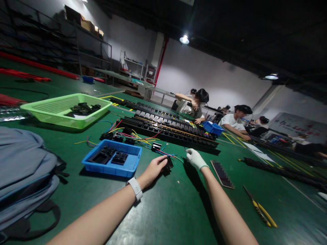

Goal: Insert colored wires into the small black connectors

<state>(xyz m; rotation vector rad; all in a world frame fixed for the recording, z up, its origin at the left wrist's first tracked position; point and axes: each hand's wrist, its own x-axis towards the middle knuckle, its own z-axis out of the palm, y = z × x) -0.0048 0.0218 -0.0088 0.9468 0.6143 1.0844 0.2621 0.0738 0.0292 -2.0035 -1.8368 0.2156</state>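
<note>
Head view.

- Left hand [152,170]: bare, with a white watch [135,188] on the wrist. Its grip is closed on a black connector block [167,166], which rests low on the green surface [166,214] just right of the blue tray [129,166].
- Right hand [194,158]: in a white glove, near the block but apart from it. The fingertips are pinched together; I cannot tell whether a wire lies between them.
- Loose coloured wires [167,154]: on the surface between the two hands and the long black fixture board [168,128].
- Blue tray: holds black parts.
- Green basket [51,114]: far left, with more black parts inside.
- Grey backpack [22,166]: at the left edge.
- Phone [222,174]: flat, just right of the right forearm.
- Yellow-handled pliers [260,210]: further right.
- Small blue bin [213,128]: at the board's far end.
- Other people: seated beyond the bin.
</note>
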